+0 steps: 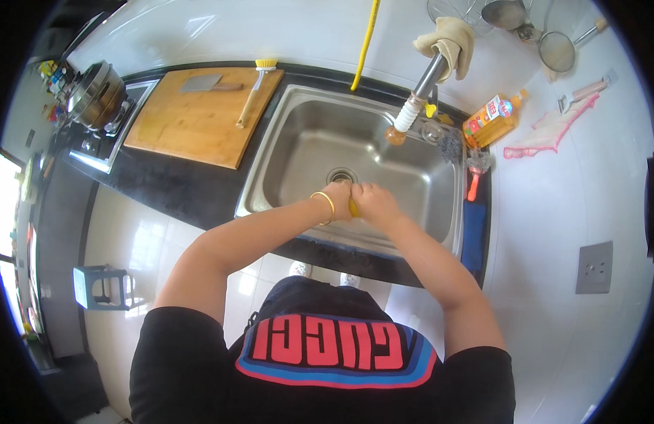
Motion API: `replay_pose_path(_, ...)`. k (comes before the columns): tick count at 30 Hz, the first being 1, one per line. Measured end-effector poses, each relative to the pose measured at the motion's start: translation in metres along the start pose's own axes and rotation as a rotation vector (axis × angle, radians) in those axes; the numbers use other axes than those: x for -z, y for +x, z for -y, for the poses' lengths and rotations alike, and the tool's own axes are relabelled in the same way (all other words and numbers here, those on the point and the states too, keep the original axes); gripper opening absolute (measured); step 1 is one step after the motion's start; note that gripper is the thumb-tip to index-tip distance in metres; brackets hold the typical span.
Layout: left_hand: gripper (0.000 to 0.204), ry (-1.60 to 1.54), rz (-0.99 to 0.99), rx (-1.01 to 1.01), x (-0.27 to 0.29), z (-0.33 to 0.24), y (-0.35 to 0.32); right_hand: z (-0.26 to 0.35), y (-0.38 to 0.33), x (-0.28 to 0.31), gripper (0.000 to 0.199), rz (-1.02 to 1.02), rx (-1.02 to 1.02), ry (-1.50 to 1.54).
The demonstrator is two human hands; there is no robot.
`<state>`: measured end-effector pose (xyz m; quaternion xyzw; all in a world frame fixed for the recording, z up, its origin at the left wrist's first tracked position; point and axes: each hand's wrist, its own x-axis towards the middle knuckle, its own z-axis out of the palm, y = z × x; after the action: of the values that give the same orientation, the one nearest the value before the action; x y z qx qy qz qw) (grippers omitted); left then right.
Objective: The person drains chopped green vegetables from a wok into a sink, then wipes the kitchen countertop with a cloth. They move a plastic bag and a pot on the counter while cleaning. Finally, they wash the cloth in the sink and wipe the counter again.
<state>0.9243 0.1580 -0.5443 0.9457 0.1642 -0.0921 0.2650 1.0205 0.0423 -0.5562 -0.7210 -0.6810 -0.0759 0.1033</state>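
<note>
Hands together over the sink, I gripped a small yellow thing, work unfinished.

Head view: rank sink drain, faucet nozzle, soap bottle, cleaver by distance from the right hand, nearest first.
From the right hand:
1. Sink drain, just beyond it in the basin.
2. Faucet nozzle, above the basin's far side.
3. Soap bottle, on the counter to the far right.
4. Cleaver, on the cutting board, far left.

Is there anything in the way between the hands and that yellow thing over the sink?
Nothing visible does. The left hand and right hand already close around the yellow thing over the steel sink.
</note>
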Motion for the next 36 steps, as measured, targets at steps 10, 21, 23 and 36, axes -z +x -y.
replay_pose_path(10,0.036,0.085,-0.152,0.039,-0.007,0.003,-0.003,0.004,0.017,-0.016,0.028,0.093,-0.194,0.134)
replay_pose_path(21,0.070,-0.343,-0.502,-0.178,0.008,0.017,-0.080,0.018,-0.024,0.006,0.057,0.205,-0.673,1.778)
replay_pose_path(23,0.063,-0.436,-0.568,-0.185,0.006,0.015,-0.090,0.027,-0.022,0.016,0.057,0.153,-0.634,1.926)
replay_pose_path(36,0.062,-1.848,-0.569,0.293,-0.008,0.036,-0.110,0.035,-0.010,0.030,0.056,0.138,-0.401,2.407)
